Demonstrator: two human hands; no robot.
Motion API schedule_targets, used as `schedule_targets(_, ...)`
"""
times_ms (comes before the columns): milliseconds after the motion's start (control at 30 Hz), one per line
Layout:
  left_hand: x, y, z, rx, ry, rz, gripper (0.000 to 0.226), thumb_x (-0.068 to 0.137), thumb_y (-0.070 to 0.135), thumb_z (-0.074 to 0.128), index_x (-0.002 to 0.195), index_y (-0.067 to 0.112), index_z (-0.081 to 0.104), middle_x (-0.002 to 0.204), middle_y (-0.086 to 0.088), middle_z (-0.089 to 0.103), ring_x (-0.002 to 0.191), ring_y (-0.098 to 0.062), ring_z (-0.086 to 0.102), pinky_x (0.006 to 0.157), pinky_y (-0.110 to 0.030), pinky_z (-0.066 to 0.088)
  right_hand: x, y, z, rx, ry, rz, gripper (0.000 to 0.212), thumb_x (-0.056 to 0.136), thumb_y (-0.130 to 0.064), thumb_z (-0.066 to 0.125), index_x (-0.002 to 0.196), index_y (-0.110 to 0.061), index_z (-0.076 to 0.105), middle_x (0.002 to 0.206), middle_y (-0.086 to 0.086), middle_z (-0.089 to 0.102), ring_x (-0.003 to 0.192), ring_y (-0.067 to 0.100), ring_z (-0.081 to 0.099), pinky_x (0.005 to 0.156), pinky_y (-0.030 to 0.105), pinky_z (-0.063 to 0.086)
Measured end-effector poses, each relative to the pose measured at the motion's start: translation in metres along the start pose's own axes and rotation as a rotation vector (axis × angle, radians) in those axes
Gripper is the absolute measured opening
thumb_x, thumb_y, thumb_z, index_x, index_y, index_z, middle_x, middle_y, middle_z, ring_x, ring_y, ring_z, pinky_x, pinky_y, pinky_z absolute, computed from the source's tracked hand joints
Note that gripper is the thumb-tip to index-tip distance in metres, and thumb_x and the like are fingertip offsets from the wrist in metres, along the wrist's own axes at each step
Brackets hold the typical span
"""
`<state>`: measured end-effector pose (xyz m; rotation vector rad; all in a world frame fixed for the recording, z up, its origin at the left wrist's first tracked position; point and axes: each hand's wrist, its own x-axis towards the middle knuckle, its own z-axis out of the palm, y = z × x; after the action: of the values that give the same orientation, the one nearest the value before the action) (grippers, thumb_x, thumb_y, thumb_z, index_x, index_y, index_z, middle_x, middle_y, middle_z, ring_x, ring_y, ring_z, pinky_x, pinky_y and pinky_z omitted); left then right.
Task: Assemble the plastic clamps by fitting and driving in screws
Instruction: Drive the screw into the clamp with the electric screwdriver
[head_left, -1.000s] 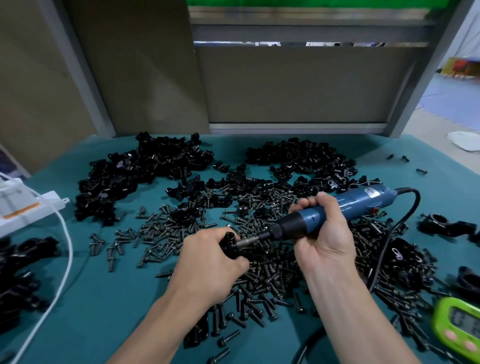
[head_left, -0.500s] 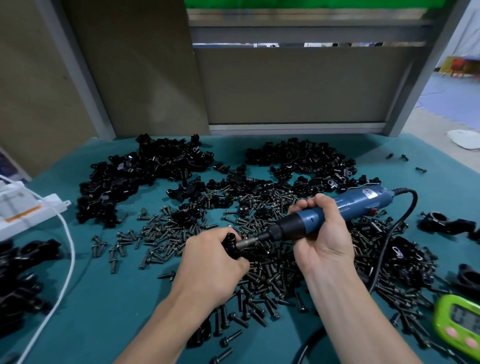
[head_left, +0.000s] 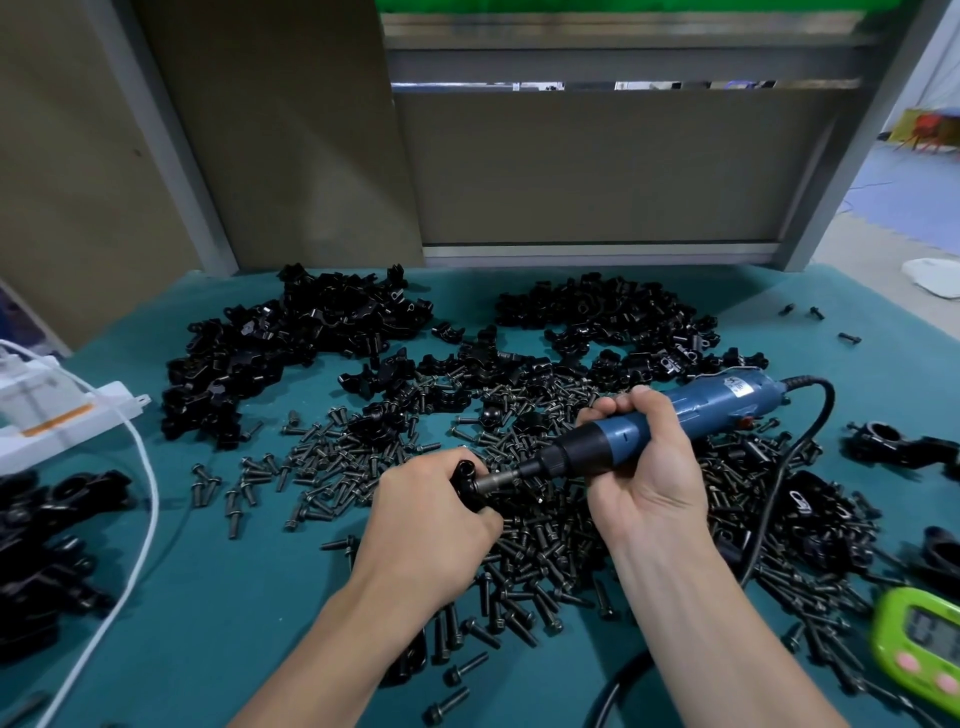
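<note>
Clamp (head_left: 464, 480) inside left hand (head_left: 426, 525)

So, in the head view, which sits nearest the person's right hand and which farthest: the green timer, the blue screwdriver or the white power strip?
1. The blue screwdriver, gripped in the right hand itself.
2. The green timer, low on the right.
3. The white power strip, far left, beyond the left hand.
</note>
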<state>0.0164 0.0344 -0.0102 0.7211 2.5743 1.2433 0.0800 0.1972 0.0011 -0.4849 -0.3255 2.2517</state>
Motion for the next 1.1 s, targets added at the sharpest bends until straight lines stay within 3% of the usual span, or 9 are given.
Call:
schedule_targets(400, 0.0, 0.001, 0.0, -0.006, -0.009, -0.033, 0.025, 0.075, 0.014, 0.08, 0.075, 0.034, 0.066, 0.062, 0.002, 0.065, 0.032, -0.005, 0.044, 0.034, -0.021, 0.039, -0.001, 0.001, 0.001, 0.017, -0.017, -0.001, 0.016, 0.092, -0.001, 0.067, 0.099, -0.01, 0.056, 0.068, 0.002, 0.06, 0.059, 0.015, 0.062, 0.071, 0.031, 0.058)
schedule_targets(600, 0.0, 0.004, -0.001, -0.096, -0.043, -0.068, 0.018, 0.069, 0.015, 0.081, 0.065, 0.023, 0.066, 0.046, 0.011, 0.057, 0.033, -0.006, 0.042, 0.034, -0.019, 0.034, -0.003, -0.003, 0.007, -0.005, -0.195, -0.053, 0.03, 0.071, -0.003, 0.072, 0.095, -0.012, 0.058, 0.071, 0.003, 0.059, 0.063, 0.016, 0.061, 0.07, 0.03, 0.058)
schedule_targets(933, 0.004, 0.006, -0.007, -0.1, -0.095, -0.03, 0.018, 0.069, 0.013, 0.082, 0.068, 0.027, 0.07, 0.048, 0.013, 0.058, 0.037, -0.004, 0.044, 0.037, -0.019, 0.034, 0.003, -0.017, 0.001, 0.003, -0.412, 0.076, 0.03, 0.077, -0.002, 0.069, 0.101, -0.017, 0.061, 0.073, -0.001, 0.059, 0.067, 0.014, 0.061, 0.074, 0.03, 0.056)
schedule_targets(1100, 0.01, -0.001, -0.019, -0.335, -0.063, -0.124, 0.023, 0.074, 0.01, 0.082, 0.077, 0.032, 0.078, 0.065, 0.008, 0.071, 0.054, -0.009, 0.058, 0.052, -0.025, 0.046, 0.006, -0.037, -0.003, 0.11, -0.182, 0.072, 0.017, 0.082, -0.012, 0.069, 0.097, -0.012, 0.062, 0.076, -0.001, 0.058, 0.064, 0.014, 0.059, 0.08, 0.032, 0.052)
